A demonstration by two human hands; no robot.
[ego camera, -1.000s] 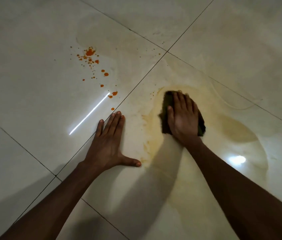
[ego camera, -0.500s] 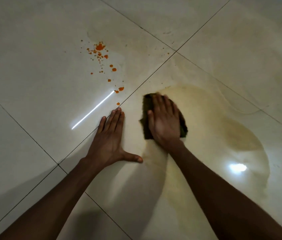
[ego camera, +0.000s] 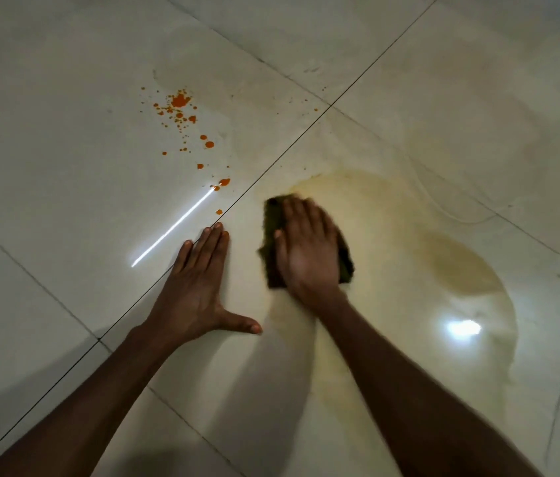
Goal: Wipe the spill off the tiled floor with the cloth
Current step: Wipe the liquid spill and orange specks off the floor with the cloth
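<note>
My right hand (ego camera: 308,251) presses flat on a dark green cloth (ego camera: 273,228) on the pale tiled floor (ego camera: 48,132); the hand is blurred and covers most of the cloth. A yellowish smeared wet patch (ego camera: 426,242) spreads to the right and toward me from the cloth. Orange droplets (ego camera: 182,108) are scattered on the tile to the upper left, the nearest drop (ego camera: 219,212) just beyond my left fingertips. My left hand (ego camera: 196,287) lies flat on the floor, fingers together, thumb spread, holding nothing.
Dark grout lines (ego camera: 306,127) cross the floor diagonally. A bright streak of reflected light (ego camera: 172,232) lies left of my left hand, and a round glare spot (ego camera: 462,328) sits on the wet patch at right. My forearms throw shadows on the tiles near me.
My right hand slid the cloth leftward across the wet patch, closer to my left hand, and now blurs in motion. My left hand stayed planted on the floor.
</note>
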